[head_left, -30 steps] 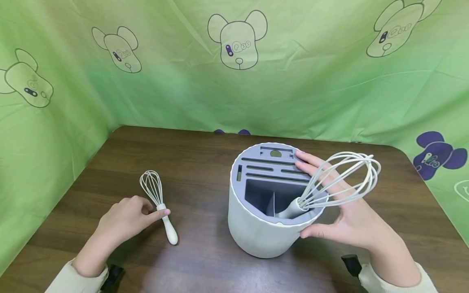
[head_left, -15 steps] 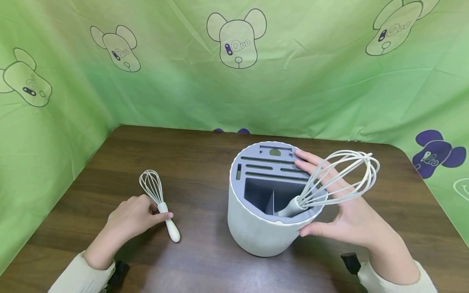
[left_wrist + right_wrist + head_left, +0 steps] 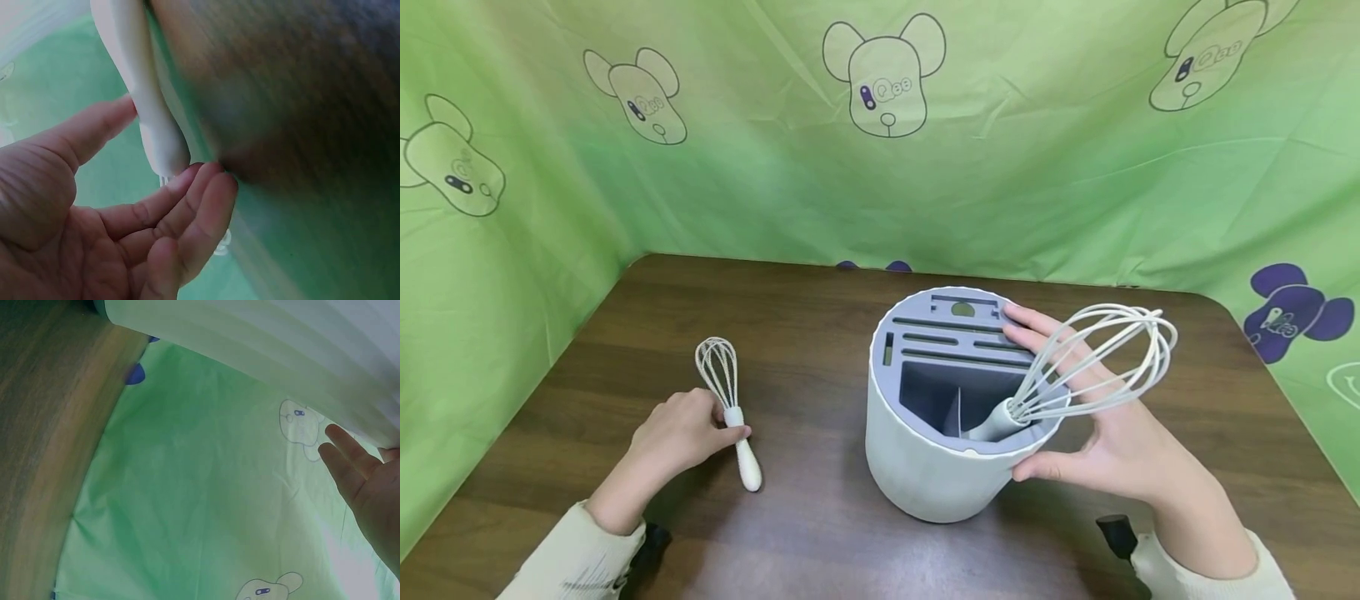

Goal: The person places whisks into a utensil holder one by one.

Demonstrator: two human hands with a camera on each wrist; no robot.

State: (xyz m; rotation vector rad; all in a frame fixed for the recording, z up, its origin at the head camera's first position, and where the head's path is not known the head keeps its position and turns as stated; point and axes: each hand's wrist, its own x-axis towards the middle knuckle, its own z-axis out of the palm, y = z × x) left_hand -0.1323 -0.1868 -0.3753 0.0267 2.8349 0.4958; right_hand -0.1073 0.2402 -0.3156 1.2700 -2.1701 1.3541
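Note:
Between thumb and fingers of my left hand (image 3: 679,432) is a small white whisk (image 3: 748,467), pinched where the handle meets the wires. Its wire head points away from me and its handle end towards me. In the left wrist view the whisk's smooth handle (image 3: 134,69) passes between the thumb and fingertips. My right hand (image 3: 1120,450) grips the right side of a round white utensil holder (image 3: 917,475), thumb at the front and fingers over the grey slotted top. A larger whisk (image 3: 1105,367) leans out of the holder's right compartment, handle down, its wires in front of the right hand.
The holder stands on a dark wooden table (image 3: 805,333). Its top has narrow slots and a divided compartment. Green cloth (image 3: 745,167) with mouse-like drawings hangs behind and at the sides of the table.
My left hand has shifted a little to the right and away from me, and the small whisk has turned slightly more upright in the view. The right hand and the holder stay in place.

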